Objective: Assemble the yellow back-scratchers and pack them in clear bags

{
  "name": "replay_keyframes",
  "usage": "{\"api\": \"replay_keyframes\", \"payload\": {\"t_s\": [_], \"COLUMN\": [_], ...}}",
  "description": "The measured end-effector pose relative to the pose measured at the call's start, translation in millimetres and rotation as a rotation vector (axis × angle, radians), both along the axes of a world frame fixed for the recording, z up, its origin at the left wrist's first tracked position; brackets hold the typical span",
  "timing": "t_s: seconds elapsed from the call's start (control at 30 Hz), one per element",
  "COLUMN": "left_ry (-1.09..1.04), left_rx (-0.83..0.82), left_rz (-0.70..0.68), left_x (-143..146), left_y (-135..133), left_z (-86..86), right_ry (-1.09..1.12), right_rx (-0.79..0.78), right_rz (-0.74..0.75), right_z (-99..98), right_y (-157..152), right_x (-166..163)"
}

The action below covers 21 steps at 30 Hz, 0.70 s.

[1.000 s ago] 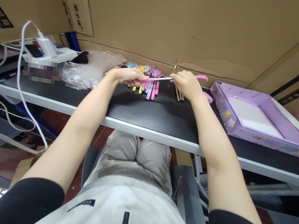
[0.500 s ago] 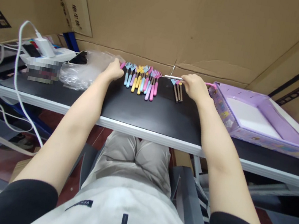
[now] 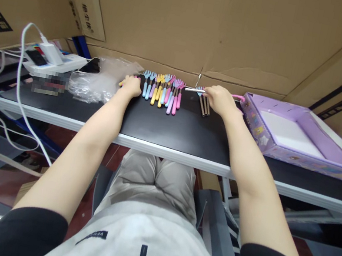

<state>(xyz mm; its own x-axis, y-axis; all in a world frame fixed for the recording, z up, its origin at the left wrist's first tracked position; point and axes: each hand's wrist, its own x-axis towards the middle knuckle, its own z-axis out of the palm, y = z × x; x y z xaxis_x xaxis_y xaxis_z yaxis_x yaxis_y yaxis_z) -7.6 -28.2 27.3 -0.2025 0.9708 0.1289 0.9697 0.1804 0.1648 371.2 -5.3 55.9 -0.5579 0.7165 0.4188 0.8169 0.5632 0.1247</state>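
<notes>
My left hand (image 3: 132,86) is low over the table, fingers curled down beside a clear plastic bag (image 3: 94,86). Small pink and yellow pieces (image 3: 121,83) show around its fingers; what it grips is mostly hidden. To its right lies a row of back scratchers (image 3: 164,91) with claw ends and blue, yellow, purple and pink handles. My right hand (image 3: 218,99) is closed around a back scratcher (image 3: 194,90), its thin silvery rod pointing left and a pink part showing on the right. Just below that hand lie several back scratchers with bare brown rods (image 3: 205,106).
A purple open box (image 3: 270,139) with a white inside stands on the right of the black table (image 3: 170,130). At the left are a white power strip (image 3: 73,62) with a plugged-in charger (image 3: 51,54) and white cables. Cardboard (image 3: 221,31) walls off the back.
My left hand has come down slightly and turned over the coloured pieces; the pink handle that stuck out of it shows less. My right hand has shifted slightly, tilting the rod.
</notes>
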Motion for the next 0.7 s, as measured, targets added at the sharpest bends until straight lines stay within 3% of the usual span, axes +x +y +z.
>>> {"api": "replay_keyframes", "payload": {"t_s": [0.37, 0.7], "left_ry": [-0.046, -0.036], "left_rx": [0.028, 0.045], "left_rz": [0.032, 0.004], "left_x": [6, 6], "left_y": [-17, -14], "left_z": [4.6, 2.7], "right_ry": [0.021, -0.043], "right_rx": [-0.040, 0.032], "right_rz": [-0.027, 0.058], "right_z": [5.4, 3.6], "right_y": [-12, -13], "right_x": [-10, -19]}}
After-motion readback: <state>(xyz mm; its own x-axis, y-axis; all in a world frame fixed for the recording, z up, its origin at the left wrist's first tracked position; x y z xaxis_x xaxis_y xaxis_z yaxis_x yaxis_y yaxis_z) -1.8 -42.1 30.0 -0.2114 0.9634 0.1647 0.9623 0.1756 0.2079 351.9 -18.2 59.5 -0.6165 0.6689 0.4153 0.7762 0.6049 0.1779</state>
